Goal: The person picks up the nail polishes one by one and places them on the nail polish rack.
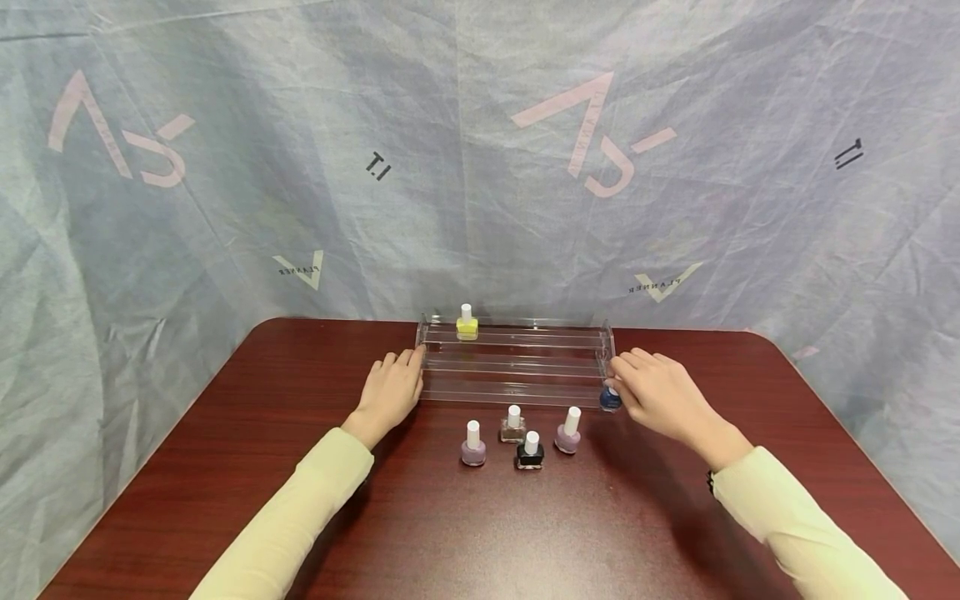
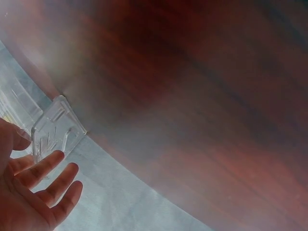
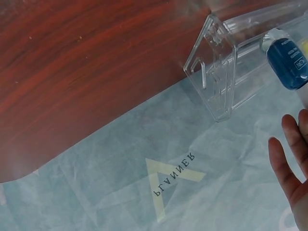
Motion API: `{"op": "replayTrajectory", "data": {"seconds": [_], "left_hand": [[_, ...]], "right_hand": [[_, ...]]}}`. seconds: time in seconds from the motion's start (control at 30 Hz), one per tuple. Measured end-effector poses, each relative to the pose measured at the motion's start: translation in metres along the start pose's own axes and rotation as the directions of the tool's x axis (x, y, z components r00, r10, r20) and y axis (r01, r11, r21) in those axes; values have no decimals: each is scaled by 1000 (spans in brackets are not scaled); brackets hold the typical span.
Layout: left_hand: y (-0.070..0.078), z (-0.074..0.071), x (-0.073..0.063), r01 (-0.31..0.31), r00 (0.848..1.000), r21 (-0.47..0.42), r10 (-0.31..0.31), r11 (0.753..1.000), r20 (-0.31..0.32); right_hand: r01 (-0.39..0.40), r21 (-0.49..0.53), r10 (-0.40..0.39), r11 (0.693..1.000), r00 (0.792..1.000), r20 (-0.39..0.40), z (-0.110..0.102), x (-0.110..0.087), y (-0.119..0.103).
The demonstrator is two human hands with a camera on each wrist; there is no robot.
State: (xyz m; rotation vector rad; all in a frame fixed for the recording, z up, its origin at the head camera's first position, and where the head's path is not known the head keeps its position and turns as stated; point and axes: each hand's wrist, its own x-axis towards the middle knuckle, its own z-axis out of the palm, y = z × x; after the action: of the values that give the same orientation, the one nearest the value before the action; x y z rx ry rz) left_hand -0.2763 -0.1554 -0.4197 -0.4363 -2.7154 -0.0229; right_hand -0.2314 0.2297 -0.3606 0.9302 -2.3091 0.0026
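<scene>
A clear tiered rack [image 1: 517, 367] stands at the table's far edge, with a yellow nail polish bottle [image 1: 467, 323] on its top tier. My left hand [image 1: 392, 385] is at the rack's left end, fingers fairly straight, index fingertip against the side. In the left wrist view, the thumb and fingers meet the clear end panel [image 2: 57, 127]. My right hand [image 1: 660, 392] holds a blue nail polish bottle [image 1: 610, 398] by its cap end, at the front right corner of the rack. In the right wrist view, the blue bottle's body [image 3: 288, 62] overlaps the rack; the gripping fingertips are out of frame.
In front of the rack stand two lilac nail polish bottles [image 1: 473, 450], a brownish one [image 1: 513, 429] and a black one [image 1: 530, 455]. A printed grey cloth [image 1: 465, 208] hangs right behind the dark red wooden table [image 1: 480, 533].
</scene>
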Motion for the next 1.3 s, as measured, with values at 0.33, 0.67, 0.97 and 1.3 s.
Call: {"op": "replayTrajectory", "data": {"seconds": [0.33, 0.67, 0.97, 1.3], "left_hand": [[1, -2, -1, 0, 1000, -13, -1, 1000, -21], [1, -2, -1, -5, 1000, -10, 5, 1000, -28], [2, -2, -2, -3, 1000, -11, 3, 1000, -22], [3, -4, -2, 2, 1000, -18, -3, 1000, -18]], "right_hand": [[-13, 10, 13, 1000, 1000, 16, 3, 14, 5], [-14, 18, 14, 1000, 999, 34, 7, 31, 5], [-5, 10, 4, 1000, 1000, 28, 10, 43, 6], [-11, 22, 10, 1000, 999, 38, 14, 57, 5]]}}
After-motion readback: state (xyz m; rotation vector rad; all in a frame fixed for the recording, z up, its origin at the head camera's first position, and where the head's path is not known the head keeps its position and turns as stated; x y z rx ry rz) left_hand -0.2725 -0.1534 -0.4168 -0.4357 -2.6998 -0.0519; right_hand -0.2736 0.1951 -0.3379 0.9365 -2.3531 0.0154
